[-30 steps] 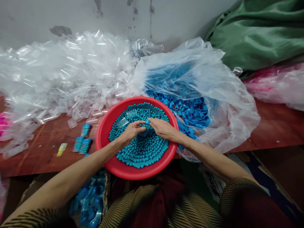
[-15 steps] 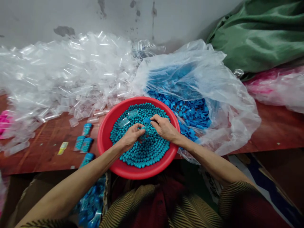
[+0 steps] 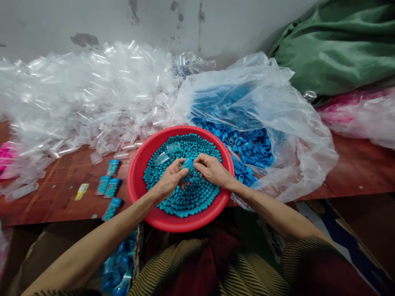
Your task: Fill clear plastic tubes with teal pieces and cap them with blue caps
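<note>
A red basin [image 3: 135, 181] full of small teal balls [image 3: 191, 197] sits at the table's near edge. Above it, my left hand [image 3: 168, 181] and my right hand [image 3: 212, 169] meet, both pinched on a small clear tube with a blue cap [image 3: 188, 164]. Two empty clear tubes [image 3: 162, 158] lie on the balls at the basin's far side. An open clear bag of blue caps [image 3: 249, 148] lies right of the basin.
A big heap of empty clear tubes [image 3: 86, 94] covers the table's back left. Several filled capped tubes [image 3: 108, 185] lie left of the basin, more in a box [image 3: 119, 267] below. Green cloth [image 3: 333, 45] and a pink-filled bag [image 3: 361, 111] lie right.
My hands rose slightly off the balls and came together on the tube, with the blue cap now at its end. One more filled tube lies left of the basin.
</note>
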`<state>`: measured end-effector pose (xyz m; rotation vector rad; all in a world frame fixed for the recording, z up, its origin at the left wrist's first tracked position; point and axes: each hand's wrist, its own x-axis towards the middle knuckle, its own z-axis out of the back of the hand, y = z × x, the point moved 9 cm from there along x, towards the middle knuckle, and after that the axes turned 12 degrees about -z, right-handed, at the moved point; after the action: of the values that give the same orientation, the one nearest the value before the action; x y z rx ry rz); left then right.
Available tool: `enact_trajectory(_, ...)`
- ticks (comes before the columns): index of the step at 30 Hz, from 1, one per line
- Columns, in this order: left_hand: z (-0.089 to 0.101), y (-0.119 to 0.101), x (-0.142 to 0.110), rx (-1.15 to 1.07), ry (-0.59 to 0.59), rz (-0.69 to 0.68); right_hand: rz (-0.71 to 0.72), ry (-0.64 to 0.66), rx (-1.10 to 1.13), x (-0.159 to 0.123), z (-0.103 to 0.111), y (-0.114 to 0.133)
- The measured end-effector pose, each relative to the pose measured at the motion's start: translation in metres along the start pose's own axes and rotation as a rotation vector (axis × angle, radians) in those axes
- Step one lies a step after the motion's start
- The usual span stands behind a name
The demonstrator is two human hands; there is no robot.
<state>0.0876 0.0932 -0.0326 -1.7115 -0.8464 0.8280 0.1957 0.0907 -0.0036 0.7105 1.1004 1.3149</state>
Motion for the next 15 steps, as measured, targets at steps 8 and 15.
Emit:
enact_trajectory(8,-0.003,-0.01,-0.01,0.015,-0.082,-0.027,0.043,-0.023,0.01,-0.007,-0.002,0.004)
enact_trajectory(15,-0.002,-0.009,-0.012,0.06,-0.169,-0.01,0.181,0.056,-0.121,-0.011,-0.005,0.013)
